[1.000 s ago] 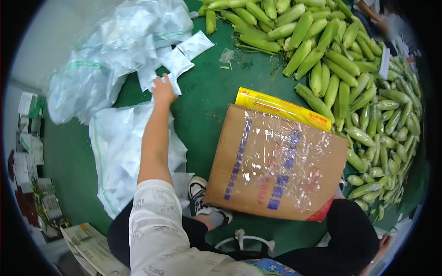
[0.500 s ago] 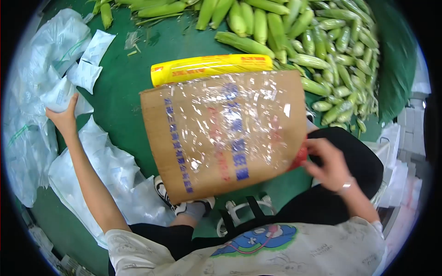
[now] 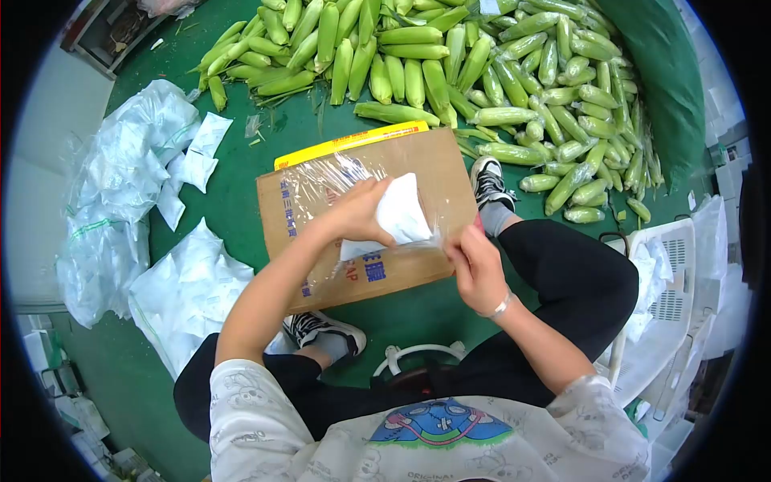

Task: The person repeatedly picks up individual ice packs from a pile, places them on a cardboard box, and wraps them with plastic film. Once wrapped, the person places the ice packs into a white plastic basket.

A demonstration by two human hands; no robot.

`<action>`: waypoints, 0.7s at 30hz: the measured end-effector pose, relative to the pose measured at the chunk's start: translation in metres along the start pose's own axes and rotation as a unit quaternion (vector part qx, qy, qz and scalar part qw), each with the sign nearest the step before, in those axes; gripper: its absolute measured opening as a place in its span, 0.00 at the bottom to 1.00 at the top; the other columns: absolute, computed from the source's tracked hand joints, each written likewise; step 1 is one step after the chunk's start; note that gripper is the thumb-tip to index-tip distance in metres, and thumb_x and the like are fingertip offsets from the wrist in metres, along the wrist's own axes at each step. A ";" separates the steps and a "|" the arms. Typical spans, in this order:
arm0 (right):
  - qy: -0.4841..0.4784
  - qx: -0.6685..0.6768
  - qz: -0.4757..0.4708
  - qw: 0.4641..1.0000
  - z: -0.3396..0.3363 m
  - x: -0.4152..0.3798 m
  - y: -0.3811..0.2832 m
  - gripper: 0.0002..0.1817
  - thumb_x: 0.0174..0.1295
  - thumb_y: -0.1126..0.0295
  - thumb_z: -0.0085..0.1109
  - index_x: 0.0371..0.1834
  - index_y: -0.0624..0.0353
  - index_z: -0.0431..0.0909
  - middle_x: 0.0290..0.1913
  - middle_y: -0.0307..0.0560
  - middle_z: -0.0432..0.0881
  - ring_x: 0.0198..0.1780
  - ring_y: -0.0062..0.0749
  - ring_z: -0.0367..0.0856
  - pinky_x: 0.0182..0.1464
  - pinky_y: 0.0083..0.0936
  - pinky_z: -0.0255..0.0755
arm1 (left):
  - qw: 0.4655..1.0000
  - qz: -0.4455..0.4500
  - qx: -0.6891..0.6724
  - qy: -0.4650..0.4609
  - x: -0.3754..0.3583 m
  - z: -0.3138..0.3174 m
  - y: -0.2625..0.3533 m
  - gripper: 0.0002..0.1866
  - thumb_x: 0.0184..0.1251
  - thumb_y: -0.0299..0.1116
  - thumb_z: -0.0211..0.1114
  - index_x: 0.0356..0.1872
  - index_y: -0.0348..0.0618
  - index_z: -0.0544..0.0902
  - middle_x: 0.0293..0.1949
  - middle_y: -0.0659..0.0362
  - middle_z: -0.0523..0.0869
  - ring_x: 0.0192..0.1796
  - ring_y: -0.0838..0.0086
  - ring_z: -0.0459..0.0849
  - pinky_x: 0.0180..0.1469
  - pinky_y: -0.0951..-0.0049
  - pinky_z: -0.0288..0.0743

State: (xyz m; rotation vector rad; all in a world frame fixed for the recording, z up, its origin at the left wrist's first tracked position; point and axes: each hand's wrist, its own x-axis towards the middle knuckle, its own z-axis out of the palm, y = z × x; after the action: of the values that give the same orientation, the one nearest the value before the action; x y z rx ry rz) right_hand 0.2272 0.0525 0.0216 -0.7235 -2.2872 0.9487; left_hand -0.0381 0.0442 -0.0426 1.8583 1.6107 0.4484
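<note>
Over the cardboard box (image 3: 434,173), my left hand (image 3: 361,213) is closed on a white packet (image 3: 401,210). The packet's lower part spreads onto clear film (image 3: 321,178) lying across the box top. At the box's right edge my right hand (image 3: 479,269) has its fingers pinched together; they seem to be at the film's edge, but what they hold is too small to make out. A yellow printed roll (image 3: 353,143) lies along the far side of the box.
Unwrapped green corn (image 3: 341,68) is piled at the back, film-wrapped corn (image 3: 590,120) at the back right. Bags of white packets (image 3: 193,281) lie on the left, with loose packets (image 3: 199,165) beside them. A white basket (image 3: 671,281) stands at the right.
My left hand has come from the bags on the left to the box, bringing a white packet. My right hand has moved slightly left and closed at the box's edge. The view has shifted.
</note>
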 end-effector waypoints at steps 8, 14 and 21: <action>-0.028 -0.056 -0.043 0.997 0.082 0.052 0.047 0.17 0.58 0.77 0.60 0.50 0.70 0.73 0.48 0.59 0.75 0.48 0.50 0.75 0.52 0.38 0.71 | 0.991 0.026 0.127 0.031 -0.024 -0.001 0.014 0.57 0.36 0.50 0.82 0.71 0.43 0.64 0.68 0.42 0.63 0.73 0.49 0.56 0.73 0.52 0.52; -0.277 -0.234 -0.205 0.909 0.057 0.063 0.055 0.52 0.45 0.60 0.74 0.70 0.75 0.55 0.70 0.65 0.61 0.66 0.55 0.66 0.68 0.41 0.61 | 0.866 -0.481 0.037 0.134 -0.146 0.011 0.040 0.43 0.46 0.52 0.78 0.56 0.29 0.71 0.54 0.36 0.75 0.59 0.46 0.74 0.58 0.56 0.73; -0.336 -0.295 -0.225 0.866 0.056 0.105 0.037 0.57 0.31 0.55 0.79 0.65 0.73 0.60 0.57 0.61 0.71 0.61 0.52 0.68 0.65 0.38 0.63 | 0.912 -0.287 0.022 0.293 -0.164 0.081 0.033 0.17 0.67 0.40 0.61 0.26 0.36 0.82 0.25 0.45 0.84 0.29 0.52 0.85 0.38 0.54 0.79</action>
State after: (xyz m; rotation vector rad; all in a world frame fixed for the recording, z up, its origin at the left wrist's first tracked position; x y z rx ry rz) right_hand 0.1262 0.1180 -0.0099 -0.0149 -3.2223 0.2668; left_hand 0.0055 -0.1361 -0.0569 1.2265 2.4710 0.7453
